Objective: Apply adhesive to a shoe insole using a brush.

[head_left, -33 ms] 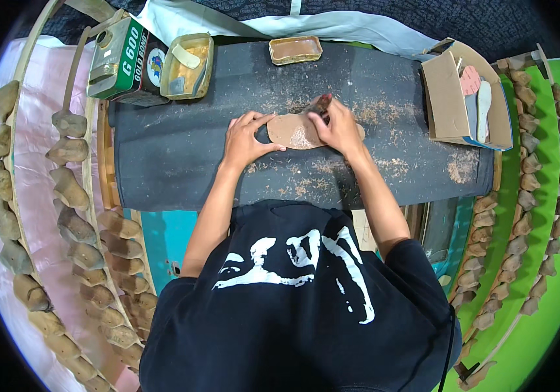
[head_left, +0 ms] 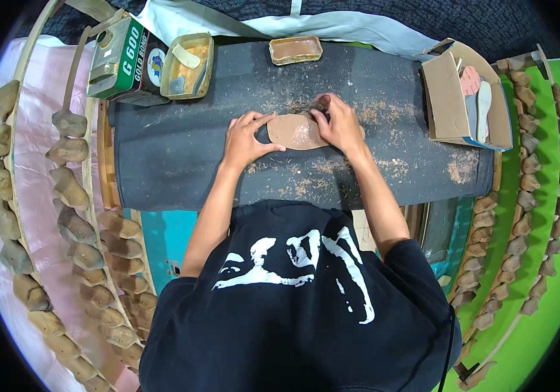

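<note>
A brown shoe insole (head_left: 286, 130) lies flat on the dark-covered table, with a pale scuffed patch near its middle. My left hand (head_left: 247, 140) bends round its left end, thumb on the near edge and fingers on the far edge. Over its right part, my right hand (head_left: 343, 127) is closed on a small dark tool (head_left: 322, 102) with a brownish end. Fingers hide most of that tool, so its kind cannot be made out. The insole's right tip shows just past my right hand.
Brown shavings (head_left: 374, 111) litter the dark table cover (head_left: 182, 150). At the back left stand a green can (head_left: 123, 62) and a tub of yellowish paste (head_left: 199, 72). A small brown-filled tray (head_left: 295, 49) sits at the back; a cardboard box (head_left: 446, 98) holds sole pieces. Wooden shoe lasts (head_left: 70, 186) line side racks.
My right hand and the dark tool have shifted and turned slightly over the insole. My left hand and the insole look unmoved.
</note>
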Available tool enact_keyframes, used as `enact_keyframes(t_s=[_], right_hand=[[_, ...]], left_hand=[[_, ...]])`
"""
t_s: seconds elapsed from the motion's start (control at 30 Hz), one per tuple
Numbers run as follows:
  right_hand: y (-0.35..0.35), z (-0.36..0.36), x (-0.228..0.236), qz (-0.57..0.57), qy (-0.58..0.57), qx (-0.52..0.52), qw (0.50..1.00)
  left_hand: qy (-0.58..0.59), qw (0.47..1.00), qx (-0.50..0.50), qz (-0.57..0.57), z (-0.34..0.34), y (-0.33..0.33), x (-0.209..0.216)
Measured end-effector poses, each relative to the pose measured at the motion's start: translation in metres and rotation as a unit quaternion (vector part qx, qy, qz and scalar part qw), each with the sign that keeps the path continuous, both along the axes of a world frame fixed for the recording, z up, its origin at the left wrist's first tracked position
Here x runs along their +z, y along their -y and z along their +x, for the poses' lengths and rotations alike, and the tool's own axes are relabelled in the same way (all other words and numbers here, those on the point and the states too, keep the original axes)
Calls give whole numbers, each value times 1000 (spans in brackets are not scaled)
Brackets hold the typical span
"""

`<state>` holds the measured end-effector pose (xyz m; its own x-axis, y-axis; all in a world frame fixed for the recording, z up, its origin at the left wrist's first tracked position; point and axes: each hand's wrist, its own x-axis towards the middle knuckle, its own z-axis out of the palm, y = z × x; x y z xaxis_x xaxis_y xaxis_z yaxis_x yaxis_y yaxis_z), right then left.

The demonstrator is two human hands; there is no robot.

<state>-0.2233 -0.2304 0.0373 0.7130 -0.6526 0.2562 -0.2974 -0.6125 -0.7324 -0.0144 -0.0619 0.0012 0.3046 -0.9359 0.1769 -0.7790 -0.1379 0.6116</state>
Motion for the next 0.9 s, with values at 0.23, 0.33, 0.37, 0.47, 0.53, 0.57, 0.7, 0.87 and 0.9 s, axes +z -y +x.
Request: enact_keyframes(t_s=[0.23,0.33,0.37,0.47,0.53,0.57,0.7,0.87,0.9], right_hand=[[-36,0,0,27,-4,113,993],[-44,-2,-3,-32,3,172,984],[-41,-3,-7,-29,6,169,985],[-23,-3,-7,-38,-5,110,993],[-9,0,0,-44,-3,51,998],[-2,2,0,-74,-1,27,997],[3,10,2,-52,1,-29,998],[-39,10,7,-12,-11,99,995],[-46,9,5,-10,-11,125,992]], left_hand=[[-16,1000,-3,9,-1,1,-1],[-13,1000,-3,11,1,0,-2],[-14,1000,-2,12,1,0,-1],[-12,1000,0,13,0,1,0],[-9,1000,2,14,-1,1,1],[-7,1000,2,14,-1,0,1],[-10,1000,-2,19,-1,0,1],[-5,1000,-5,1,2,0,-4],[-2,1000,-6,-9,3,0,-5]])
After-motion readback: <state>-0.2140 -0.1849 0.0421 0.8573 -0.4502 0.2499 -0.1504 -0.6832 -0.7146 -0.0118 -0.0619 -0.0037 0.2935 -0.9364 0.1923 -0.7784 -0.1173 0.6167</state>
